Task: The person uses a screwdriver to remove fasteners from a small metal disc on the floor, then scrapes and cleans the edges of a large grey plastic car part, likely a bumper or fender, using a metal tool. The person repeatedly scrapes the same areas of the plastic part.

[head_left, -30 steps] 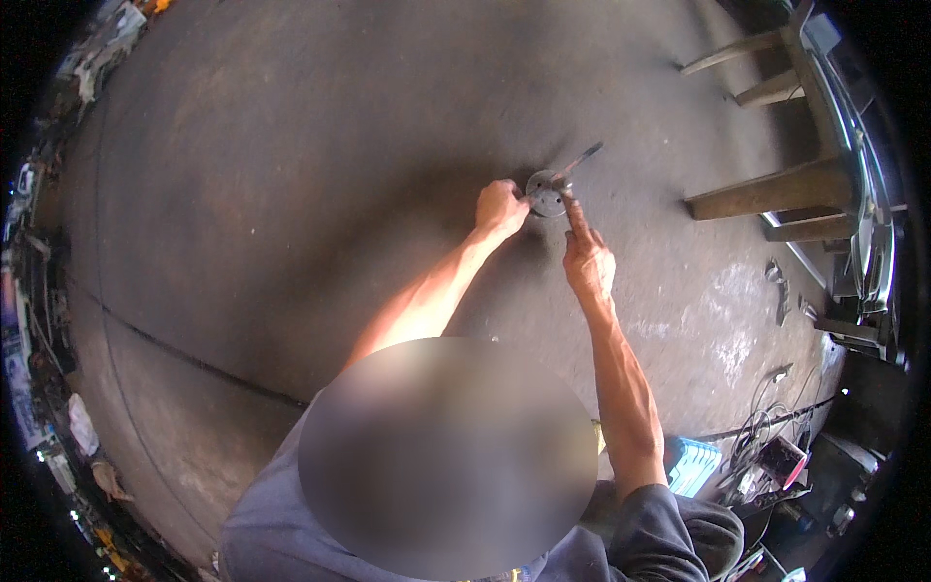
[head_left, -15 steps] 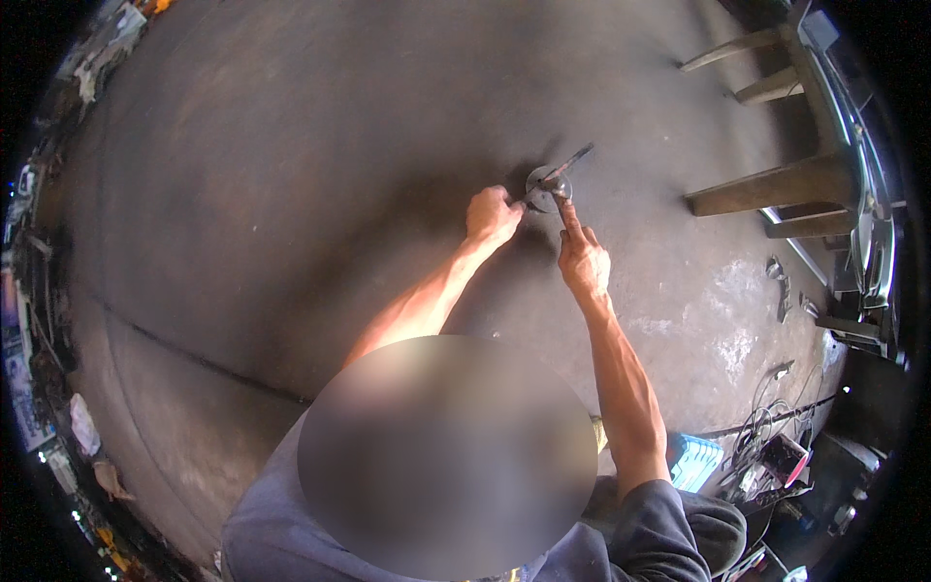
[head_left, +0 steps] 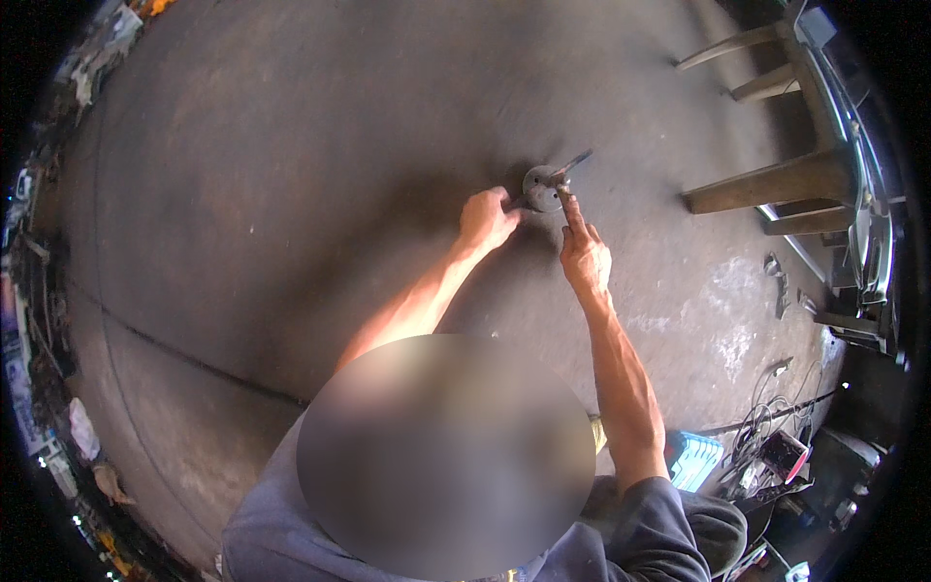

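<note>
A round grey metal disc [head_left: 535,199] with small dark holes is at the middle of the view, just above or on the floor. My left hand [head_left: 488,221] is closed at its left edge, thumb and fingers pinched on the rim. My right hand [head_left: 586,260] grips a hammer-like tool [head_left: 576,164], with the index finger stretched along its handle. The tool's long dark head lies across the disc's upper right side and points away to the right. Whether it touches the disc I cannot tell.
A wooden piece with several legs [head_left: 776,182] stands at the right. Nearer lie a blue case [head_left: 692,461] and tangled cables [head_left: 756,436]. A dark cable [head_left: 194,361] runs across the concrete floor [head_left: 291,126] at the left. Mixed clutter lines the left rim.
The disc and my left hand have shifted slightly left. The tool's head has moved a little toward the disc's right edge, showing more of the disc's face.
</note>
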Tool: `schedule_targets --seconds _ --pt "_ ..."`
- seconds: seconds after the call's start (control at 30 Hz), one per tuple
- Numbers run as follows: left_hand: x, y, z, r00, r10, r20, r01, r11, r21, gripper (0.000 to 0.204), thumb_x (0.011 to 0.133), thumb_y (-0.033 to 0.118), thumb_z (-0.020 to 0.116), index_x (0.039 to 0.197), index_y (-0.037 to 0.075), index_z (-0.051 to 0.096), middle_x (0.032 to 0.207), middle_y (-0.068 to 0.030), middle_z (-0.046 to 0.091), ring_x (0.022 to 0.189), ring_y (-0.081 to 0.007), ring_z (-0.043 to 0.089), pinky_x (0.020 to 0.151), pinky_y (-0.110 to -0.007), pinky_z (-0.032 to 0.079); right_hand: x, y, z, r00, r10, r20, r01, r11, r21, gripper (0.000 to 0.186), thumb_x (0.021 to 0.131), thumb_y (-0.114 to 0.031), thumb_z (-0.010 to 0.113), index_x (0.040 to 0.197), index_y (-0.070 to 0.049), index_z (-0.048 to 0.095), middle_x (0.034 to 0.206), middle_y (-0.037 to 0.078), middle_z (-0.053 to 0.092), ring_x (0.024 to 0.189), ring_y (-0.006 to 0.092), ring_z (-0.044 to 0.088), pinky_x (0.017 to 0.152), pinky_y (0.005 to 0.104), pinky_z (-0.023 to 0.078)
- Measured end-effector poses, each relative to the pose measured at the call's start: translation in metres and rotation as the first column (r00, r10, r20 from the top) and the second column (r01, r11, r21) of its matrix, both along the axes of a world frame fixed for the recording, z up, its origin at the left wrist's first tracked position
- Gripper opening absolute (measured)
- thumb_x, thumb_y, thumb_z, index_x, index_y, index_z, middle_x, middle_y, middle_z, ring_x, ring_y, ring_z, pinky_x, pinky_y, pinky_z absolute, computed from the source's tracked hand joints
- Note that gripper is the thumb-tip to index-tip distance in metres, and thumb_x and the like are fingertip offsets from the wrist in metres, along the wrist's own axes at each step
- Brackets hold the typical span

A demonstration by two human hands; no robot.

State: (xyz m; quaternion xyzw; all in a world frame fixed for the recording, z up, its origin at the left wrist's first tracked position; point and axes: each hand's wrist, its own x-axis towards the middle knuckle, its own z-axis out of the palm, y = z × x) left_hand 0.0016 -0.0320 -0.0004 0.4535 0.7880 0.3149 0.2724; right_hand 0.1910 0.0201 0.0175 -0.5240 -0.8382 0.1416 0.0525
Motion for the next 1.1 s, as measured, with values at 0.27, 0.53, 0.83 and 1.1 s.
schedule_targets --seconds 0.27,0.53,0.83,1.1 --pt "0.003 0.003 0.001 0.942 0.018 0.335 0.053 0.978 -0.202 0.036 0.088 0.036 0.063 0.089 0.001 0.072 0.079 -0.0230 0.068 0.079 -0.0359 0.069 0.072 -0.043 0.051 0.002 -0.016 0.019 0.892 -0.105 -0.439 0.146 0.987 0.060 0.058 0.092 -0.012 0.058 0.144 -0.031 0.042 0.101 0.014 0.069 0.084 0.0301 0.070 0.071 0.0411 0.058" --pt "0.008 0.013 0.005 0.968 0.086 0.234 -0.032 0.973 -0.227 0.040 0.086 0.039 0.066 0.087 0.000 0.073 0.076 -0.0210 0.069 0.079 -0.0357 0.069 0.075 -0.044 0.052 -0.003 -0.007 0.018 0.993 0.017 -0.121 -0.014 1.000 0.027 0.061 0.091 -0.013 0.060 0.145 -0.033 0.040 0.084 0.013 0.064 0.068 0.0276 0.066 0.058 0.0408 0.055" --pt "0.001 -0.007 0.010 0.953 0.110 0.283 -0.019 0.952 -0.306 0.036 0.089 0.032 0.061 0.084 -0.002 0.070 0.070 -0.0185 0.068 0.065 -0.0301 0.069 0.066 -0.042 0.054 -0.005 0.005 0.006 0.993 0.072 -0.089 -0.066 0.995 0.072 0.060 0.093 -0.015 0.058 0.146 -0.032 0.038 0.081 0.014 0.064 0.064 0.0276 0.065 0.057 0.0419 0.055" --pt "0.004 -0.027 0.028 0.907 0.166 0.387 -0.017 0.933 -0.358 0.034 0.091 0.028 0.058 0.084 -0.004 0.068 0.061 -0.0142 0.065 0.049 -0.0223 0.065 0.052 -0.037 0.054 0.002 0.004 0.006 0.983 0.091 -0.161 -0.078 0.993 0.084 0.060 0.095 -0.019 0.054 0.148 -0.036 0.033 0.083 0.014 0.063 0.063 0.0283 0.065 0.056 0.0419 0.057"
